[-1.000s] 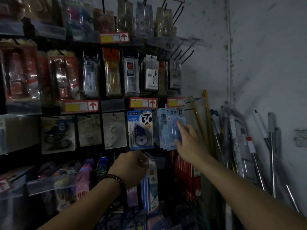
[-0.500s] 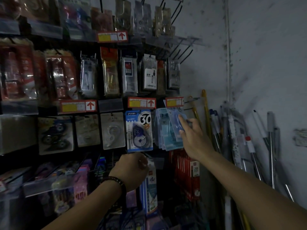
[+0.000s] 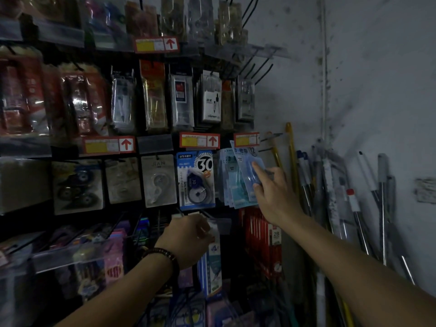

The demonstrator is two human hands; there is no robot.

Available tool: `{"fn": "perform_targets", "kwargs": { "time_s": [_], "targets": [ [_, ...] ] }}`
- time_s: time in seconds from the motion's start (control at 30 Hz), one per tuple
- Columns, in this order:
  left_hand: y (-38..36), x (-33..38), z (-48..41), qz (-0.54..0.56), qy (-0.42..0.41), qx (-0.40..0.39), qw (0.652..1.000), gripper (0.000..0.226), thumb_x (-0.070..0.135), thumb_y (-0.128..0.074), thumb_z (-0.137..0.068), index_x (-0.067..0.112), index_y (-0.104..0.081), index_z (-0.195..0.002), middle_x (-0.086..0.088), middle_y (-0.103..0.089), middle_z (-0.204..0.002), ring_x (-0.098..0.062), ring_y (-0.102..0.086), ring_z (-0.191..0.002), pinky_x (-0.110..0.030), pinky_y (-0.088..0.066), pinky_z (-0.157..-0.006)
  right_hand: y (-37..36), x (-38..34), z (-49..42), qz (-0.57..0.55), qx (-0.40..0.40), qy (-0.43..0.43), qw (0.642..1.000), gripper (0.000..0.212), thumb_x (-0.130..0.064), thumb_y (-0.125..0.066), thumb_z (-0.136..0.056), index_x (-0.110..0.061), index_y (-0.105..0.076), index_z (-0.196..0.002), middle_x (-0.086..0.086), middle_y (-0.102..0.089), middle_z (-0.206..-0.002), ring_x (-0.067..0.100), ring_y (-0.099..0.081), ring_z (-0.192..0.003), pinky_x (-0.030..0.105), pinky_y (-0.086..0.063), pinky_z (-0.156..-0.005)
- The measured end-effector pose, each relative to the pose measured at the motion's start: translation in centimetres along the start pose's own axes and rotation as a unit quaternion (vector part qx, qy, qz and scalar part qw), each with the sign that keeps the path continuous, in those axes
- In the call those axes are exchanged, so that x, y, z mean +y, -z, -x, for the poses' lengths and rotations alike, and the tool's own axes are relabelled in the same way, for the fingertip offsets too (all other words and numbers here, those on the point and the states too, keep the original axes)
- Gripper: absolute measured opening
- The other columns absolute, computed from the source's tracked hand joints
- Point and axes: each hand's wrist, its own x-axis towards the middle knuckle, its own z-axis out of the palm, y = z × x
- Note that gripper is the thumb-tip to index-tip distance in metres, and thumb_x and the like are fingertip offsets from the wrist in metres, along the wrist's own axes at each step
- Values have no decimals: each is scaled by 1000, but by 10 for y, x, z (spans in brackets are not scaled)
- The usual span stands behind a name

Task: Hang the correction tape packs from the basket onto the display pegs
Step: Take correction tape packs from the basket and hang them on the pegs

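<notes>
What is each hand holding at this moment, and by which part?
The right hand pinches the light-blue correction tape pack by its lower right part. The left hand is curled; what it holds cannot be told.

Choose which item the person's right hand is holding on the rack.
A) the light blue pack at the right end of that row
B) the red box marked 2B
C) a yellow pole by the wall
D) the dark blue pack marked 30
A: the right hand pinches the tilted light blue pack, just right of the pack marked 30.
</notes>
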Motion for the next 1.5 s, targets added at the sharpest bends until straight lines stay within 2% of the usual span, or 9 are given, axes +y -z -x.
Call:
{"fn": "perform_targets", "kwargs": {
  "time_s": [0.37,0.63,0.73,0.87,1.03,1.13,1.27,1.37,1.5],
  "targets": [
    [0,0,2,-5,-8,-1,1000,18,41,-70,-93,30,-70,-107,11,-70,-104,-12,-67,-98,-33,-59,-88,-4,0,-3,28,-37,3,999,63,-42,-45,-108,-35,-19,-165,3,-24,-139,19,-46,-113,41,-55,-89],
    [1,-11,20,-17,-12,-16,1000,7,39,-68,-92,33,-71,-96,14,-71,-99,-8,-68,-94,-36,-61,-88,-32,-15,-16,63,-65,-31,995,72,-20,-60,-100,-36,-17,-155,14,-31,-137,29,-54,-105,48,-59,-79],
    [5,-21,33,-20,3,-25,999,6,37,-68,-92,32,-72,-93,15,-72,-96,-10,-69,-91,-39,-61,-86,-44,-18,-23,46,-97,-71,992,71,-8,-62,-92,-35,-27,-147,19,-34,-140,40,-51,-115,54,-56,-90],
    [14,-38,61,-21,31,-35,999,9,36,-67,-93,30,-73,-97,12,-74,-97,-11,-71,-92,-38,-62,-85,-45,-31,-9,32,-138,-107,984,71,-20,-61,-97,-31,-21,-155,15,-25,-148,39,-49,-125,53,-52,-101],
    [22,-62,124,-39,41,-73,996,13,41,-67,-92,32,-73,-99,15,-76,-95,-7,-71,-90,-29,-59,-80,-37,-69,56,8,-108,-56,993,47,-31,-61,-99,-24,-45,-142,7,-35,-143,30,-48,-127,48,-52,-100],
    [18,-82,178,-60,50,-109,991,28,52,-55,-85,34,-71,-101,12,-77,-96,-14,-74,-91,-36,-59,-79,-36,-99,114,-31,-102,-8,994,33,-31,-62,-99,-23,-55,-130,2,-47,-130,24,-53,-115,43,-52,-94],
    [-4,-123,264,-73,84,-152,982,30,58,-50,-87,38,-68,-100,14,-76,-98,-13,-74,-91,-36,-59,-75,-63,-136,209,-123,-197,24,972,23,-26,-66,-98,-22,-64,-120,-2,-59,-113,19,-60,-103,38,-53,-86],
    [-29,-157,335,-75,126,-195,970,11,43,-63,-97,37,-70,-102,17,-75,-104,-7,-70,-88,-25,-49,-70,-108,-162,297,-136,-310,32,940,15,-29,-69,-96,-25,-68,-110,-11,-60,-104,10,-60,-91,32,-52,-79],
    [-69,-206,428,-65,221,-252,940,15,44,-69,-95,35,-74,-106,16,-76,-108,-1,-66,-81,-28,-58,-81,-171,-182,423,-173,-440,-10,881,15,-26,-73,-89,-26,-72,-104,-7,-67,-95,12,-66,-87,32,-55,-78]
  ]
}}
